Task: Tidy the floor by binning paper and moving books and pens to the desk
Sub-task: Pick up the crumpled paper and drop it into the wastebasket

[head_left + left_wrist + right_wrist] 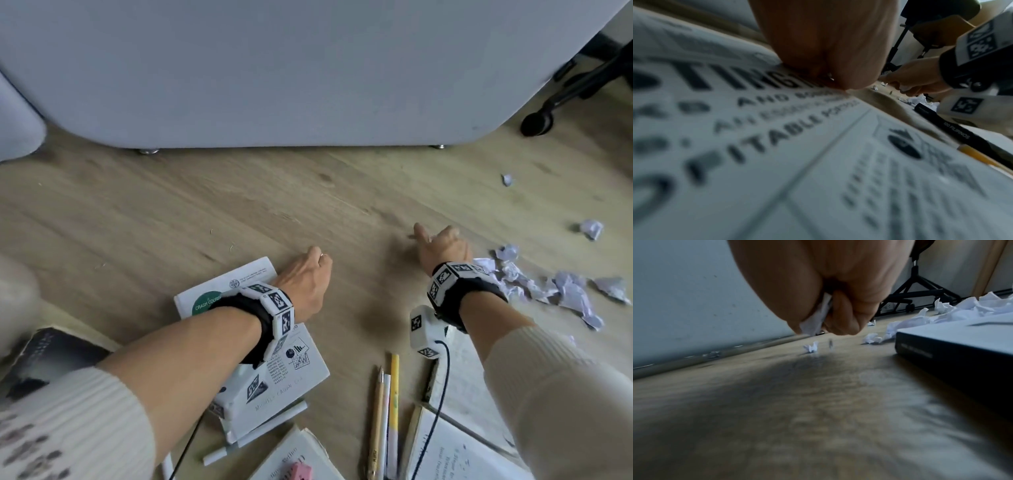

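Observation:
My left hand [308,281] is a fist, knuckles down on the floor at the far corner of a white "Crash Course" book [219,291]; nothing shows inside it. Close up, the curled fingers [828,48] touch the edge of the book's cover [777,146]. My right hand [438,246] hovers low over bare floor with its thumb out. Its curled fingers [838,316] pinch a white paper scrap [816,319]. A heap of crumpled paper [548,287] lies just to its right. Pens and a yellow pencil [394,394] lie near my right wrist.
More books lie around me: a dark one [44,359] at left, an open one [455,452] at bottom right, a black-spined one [953,344] by my right wrist. White pens [270,425] sit below the white book. A grey cabinet [274,68] and chair base [565,92] stand behind.

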